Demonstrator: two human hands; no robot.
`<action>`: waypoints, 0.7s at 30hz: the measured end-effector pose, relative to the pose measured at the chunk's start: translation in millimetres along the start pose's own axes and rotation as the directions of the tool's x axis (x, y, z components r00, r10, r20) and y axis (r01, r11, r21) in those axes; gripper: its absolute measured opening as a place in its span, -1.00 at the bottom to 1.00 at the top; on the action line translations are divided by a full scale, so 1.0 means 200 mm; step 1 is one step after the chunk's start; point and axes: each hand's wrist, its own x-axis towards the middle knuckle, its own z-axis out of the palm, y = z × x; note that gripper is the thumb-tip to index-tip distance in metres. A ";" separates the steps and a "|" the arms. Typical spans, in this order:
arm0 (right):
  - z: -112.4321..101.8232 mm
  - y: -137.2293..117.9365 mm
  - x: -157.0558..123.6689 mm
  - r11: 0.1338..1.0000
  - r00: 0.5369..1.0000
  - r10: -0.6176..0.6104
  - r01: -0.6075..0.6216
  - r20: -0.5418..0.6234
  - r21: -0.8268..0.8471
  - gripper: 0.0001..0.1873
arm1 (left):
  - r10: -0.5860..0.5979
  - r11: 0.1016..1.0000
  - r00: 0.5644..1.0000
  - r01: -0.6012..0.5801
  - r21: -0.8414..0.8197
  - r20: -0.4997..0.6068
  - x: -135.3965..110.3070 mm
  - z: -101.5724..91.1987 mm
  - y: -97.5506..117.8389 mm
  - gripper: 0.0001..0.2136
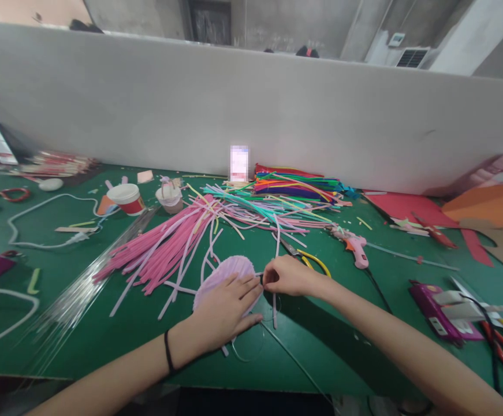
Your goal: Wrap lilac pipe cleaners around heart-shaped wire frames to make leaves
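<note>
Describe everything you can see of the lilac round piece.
The lilac round piece looks like a fuzzy, soft disc with fine ridges. It lies roughly flat on the green table, with lilac strips around its edge. The left hand is spread over it, hiding much of its lower part; the right hand is at its right edge, contact unclear.

on the bench (147, 346), a disc (229, 269) lies under the left hand (228, 301), the right hand (288, 276) at its right edge. pipe cleaners (160, 248) spread behind; a phone (239, 163) stands behind them, before the partition (234, 104). pliers (293, 251) lie behind the right hand, a glue gun (357, 248) farther right.
</note>
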 end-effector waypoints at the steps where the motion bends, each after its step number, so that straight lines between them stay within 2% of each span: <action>1: 0.01 0.00 -0.01 1.000 1.000 0.006 -0.006 -0.021 -0.010 -0.82 | 0.000 1.000 1.000 0.000 0.003 -0.006 0.00 0.00 0.00 -0.50; 8: 0.09 -0.07 -0.13 0.997 0.985 -0.033 0.022 -0.168 -0.070 -0.74 | -0.024 1.000 1.000 0.024 0.020 -0.016 0.00 0.01 0.02 -0.55; 12: 0.15 -0.12 -0.19 0.999 0.973 0.011 -0.022 -0.230 -0.048 -0.75 | -0.032 0.999 0.999 0.032 0.017 -0.011 0.00 0.01 0.04 -0.57; 16: 0.17 -0.14 -0.19 0.997 0.968 0.065 -0.071 -0.240 -0.013 -0.76 | -0.037 0.999 0.999 0.038 0.022 -0.013 0.00 0.01 0.05 -0.57; 21: 0.15 -0.13 -0.15 0.993 0.968 0.106 -0.113 -0.227 -0.017 -0.77 | -0.034 0.999 0.999 0.034 0.018 -0.009 -0.02 0.02 0.06 -0.54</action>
